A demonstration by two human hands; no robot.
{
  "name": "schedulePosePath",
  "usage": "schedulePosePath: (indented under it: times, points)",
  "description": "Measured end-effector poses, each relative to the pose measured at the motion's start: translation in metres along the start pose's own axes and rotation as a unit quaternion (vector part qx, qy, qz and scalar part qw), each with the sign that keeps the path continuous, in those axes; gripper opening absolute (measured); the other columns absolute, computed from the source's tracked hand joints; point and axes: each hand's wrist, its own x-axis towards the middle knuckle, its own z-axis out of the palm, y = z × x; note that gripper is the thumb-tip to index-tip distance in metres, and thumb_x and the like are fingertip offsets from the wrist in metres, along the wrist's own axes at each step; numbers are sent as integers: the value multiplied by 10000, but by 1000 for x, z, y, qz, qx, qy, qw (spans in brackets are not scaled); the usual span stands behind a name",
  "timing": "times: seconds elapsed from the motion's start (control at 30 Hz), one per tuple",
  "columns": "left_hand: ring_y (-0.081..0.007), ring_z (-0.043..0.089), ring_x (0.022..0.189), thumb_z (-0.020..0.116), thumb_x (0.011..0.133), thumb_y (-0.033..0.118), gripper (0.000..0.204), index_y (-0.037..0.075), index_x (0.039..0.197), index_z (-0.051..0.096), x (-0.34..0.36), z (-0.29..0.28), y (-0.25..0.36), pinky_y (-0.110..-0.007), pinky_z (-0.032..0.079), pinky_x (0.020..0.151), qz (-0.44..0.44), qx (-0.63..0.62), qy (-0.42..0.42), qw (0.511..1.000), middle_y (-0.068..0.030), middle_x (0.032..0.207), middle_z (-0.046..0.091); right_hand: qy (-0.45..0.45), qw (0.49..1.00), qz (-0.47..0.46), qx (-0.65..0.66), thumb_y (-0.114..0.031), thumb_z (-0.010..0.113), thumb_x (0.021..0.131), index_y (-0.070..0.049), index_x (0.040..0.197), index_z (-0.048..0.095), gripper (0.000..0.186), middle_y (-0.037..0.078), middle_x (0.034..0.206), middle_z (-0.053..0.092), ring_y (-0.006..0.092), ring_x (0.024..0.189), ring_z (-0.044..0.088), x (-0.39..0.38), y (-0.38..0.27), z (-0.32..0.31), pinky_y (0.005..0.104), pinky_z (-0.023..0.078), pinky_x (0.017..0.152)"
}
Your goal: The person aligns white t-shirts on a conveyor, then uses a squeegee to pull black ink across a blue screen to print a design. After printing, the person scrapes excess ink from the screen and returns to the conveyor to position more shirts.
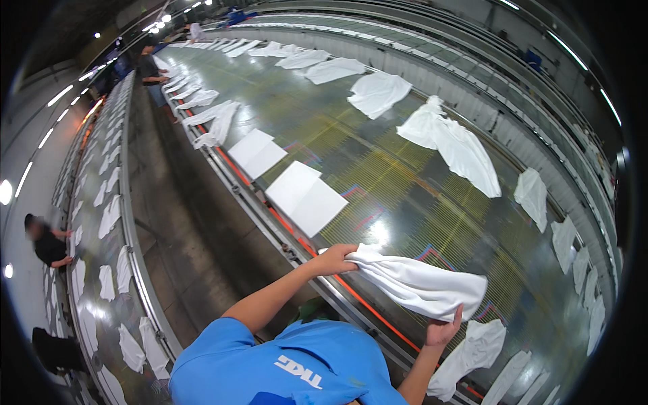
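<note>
A piece of white fabric (418,280) is stretched lengthwise between my two hands, with long folds along it, over the near edge of a long printing table (398,182). My left hand (335,260) is closed on its gathered left end. At the other, wider end my right hand (443,331) grips the lower edge, its fingers partly hidden by the cloth. Ahead of my left hand, flat white pieces (307,196) lie smooth along the near side. Beside my right hand, a crumpled white cloth (469,358) hangs over the edge.
Loose white cloths (449,142) lie along the table's far side. An orange strip and metal rail (283,226) run along the near edge. Across the aisle (196,223) stands another table (94,283) with white pieces and a person (50,243). Another person (150,67) stands farther up.
</note>
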Motion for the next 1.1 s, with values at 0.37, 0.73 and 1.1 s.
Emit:
schedulePosePath:
  times: [0.37, 0.73, 1.1]
  points:
    - [-410, 425, 1411, 786, 841, 465, 822, 53, 1480, 476, 11, 56, -64, -438, 345, 1186, 13, 195, -128, 972, -253, 1513, 446, 85, 925, -26, -370, -345, 704, 979, 28, 1466, 459, 661, 141, 1405, 574, 235, 1265, 572, -61, 23, 8, 410, 441, 1089]
    - [-179, 541, 1289, 499, 1056, 247, 435, 68, 1452, 527, 60, 139, -35, -365, 412, 1113, -76, -285, -383, 875, -62, 1391, 602, -142, 805, 50, -574, -385, 682, 987, 45, 1444, 485, 657, 129, 1386, 592, 231, 1268, 544, -61, 45, 103, 334, 386, 1095]
    - [-146, 655, 1087, 771, 918, 188, 432, 30, 1283, 600, 30, -23, -49, -303, 525, 946, -164, -286, -109, 938, -77, 1168, 689, 129, 815, -39, -563, -246, 687, 992, 20, 1225, 637, 357, 73, 1138, 678, 164, 1012, 626, -59, 13, 51, 331, 475, 947]
